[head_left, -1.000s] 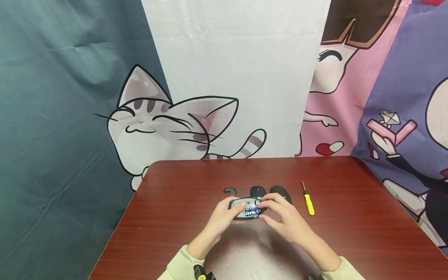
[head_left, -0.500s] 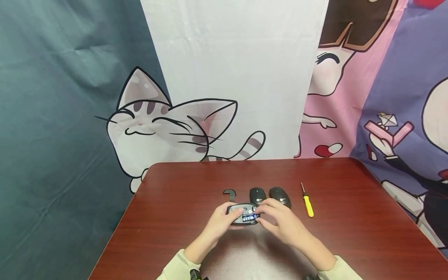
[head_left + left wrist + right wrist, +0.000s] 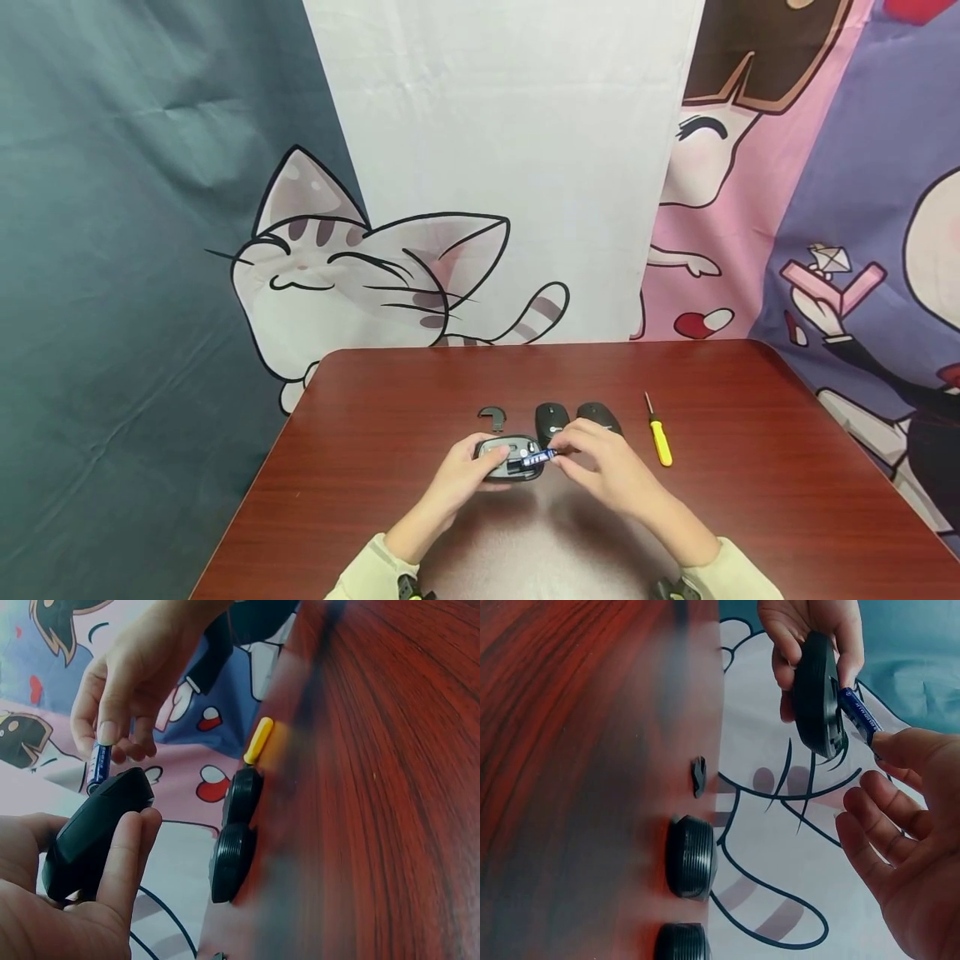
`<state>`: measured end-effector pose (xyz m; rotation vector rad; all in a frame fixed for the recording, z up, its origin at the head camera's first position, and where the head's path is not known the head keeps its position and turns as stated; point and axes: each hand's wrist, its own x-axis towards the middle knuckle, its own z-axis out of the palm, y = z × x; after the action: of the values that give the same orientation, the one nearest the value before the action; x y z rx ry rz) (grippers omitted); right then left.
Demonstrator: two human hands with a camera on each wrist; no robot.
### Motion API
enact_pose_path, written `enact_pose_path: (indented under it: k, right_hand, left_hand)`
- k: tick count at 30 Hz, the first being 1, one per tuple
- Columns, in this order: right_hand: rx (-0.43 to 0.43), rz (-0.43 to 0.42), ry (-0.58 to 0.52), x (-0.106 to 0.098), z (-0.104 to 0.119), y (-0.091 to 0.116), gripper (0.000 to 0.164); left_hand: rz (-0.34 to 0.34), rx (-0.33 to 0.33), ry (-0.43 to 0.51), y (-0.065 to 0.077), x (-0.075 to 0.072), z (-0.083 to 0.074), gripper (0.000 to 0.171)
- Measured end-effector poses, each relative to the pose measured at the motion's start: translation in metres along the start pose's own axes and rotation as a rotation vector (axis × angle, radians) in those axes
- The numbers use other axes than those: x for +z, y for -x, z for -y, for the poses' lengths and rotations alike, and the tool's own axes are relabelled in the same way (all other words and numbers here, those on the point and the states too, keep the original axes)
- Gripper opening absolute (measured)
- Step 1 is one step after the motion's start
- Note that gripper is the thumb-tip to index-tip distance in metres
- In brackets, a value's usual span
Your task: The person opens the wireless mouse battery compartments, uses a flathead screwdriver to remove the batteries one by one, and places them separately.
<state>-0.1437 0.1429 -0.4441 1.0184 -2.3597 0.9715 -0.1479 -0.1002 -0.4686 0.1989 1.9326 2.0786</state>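
Observation:
My left hand [image 3: 459, 473] grips a black computer mouse [image 3: 96, 834], its grey underside turned up with the battery compartment uncovered. A blue battery [image 3: 538, 457] is pinched between the thumb and fingers of my right hand [image 3: 617, 468]. It slants up out of the compartment, its far end still at the mouse in the right wrist view. Whether that end touches the mouse is hard to tell. Both hands are above the table, in front of two other black mice. The remaining fingers of my right hand are spread loosely in the right wrist view.
Behind the hands on the red-brown table [image 3: 337, 500] stand a black mouse [image 3: 552, 419] and a second black mouse [image 3: 597, 414]. A dark hook-shaped cover piece [image 3: 492, 413] lies left of them. To the right is a yellow-handled screwdriver [image 3: 660, 442]. A printed cloth hangs behind the table.
The battery lay in the compartment before; now my right hand has lifted it out at a slant. My left hand and the mouse have shifted slightly left.

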Motion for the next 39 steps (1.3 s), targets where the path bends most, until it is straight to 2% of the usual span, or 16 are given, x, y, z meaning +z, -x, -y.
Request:
enact_pose_path:
  k: [7, 14, 23, 31, 39]
  right_hand:
    - [0.062, 0.002, -0.024, 0.0, -0.004, -0.006, 0.023]
    - [0.1, -0.009, -0.019, 0.005, -0.014, -0.015, 0.018]
    - [0.153, -0.047, -0.006, 0.018, -0.034, -0.029, 0.013]
    - [0.203, -0.039, 0.03, 0.029, -0.048, -0.04, 0.01]
    - [0.238, -0.031, 0.045, 0.041, -0.064, -0.048, 0.01]
  left_hand:
    - [-0.002, -0.013, -0.018, -0.001, -0.006, 0.002, 0.043]
    - [0.002, -0.037, -0.036, -0.005, -0.01, 0.006, 0.038]
    - [-0.003, -0.044, -0.037, -0.01, -0.018, 0.01, 0.04]
    - [-0.024, -0.051, -0.01, -0.015, -0.023, 0.015, 0.042]
    - [-0.009, -0.064, -0.042, -0.022, -0.027, 0.024, 0.043]
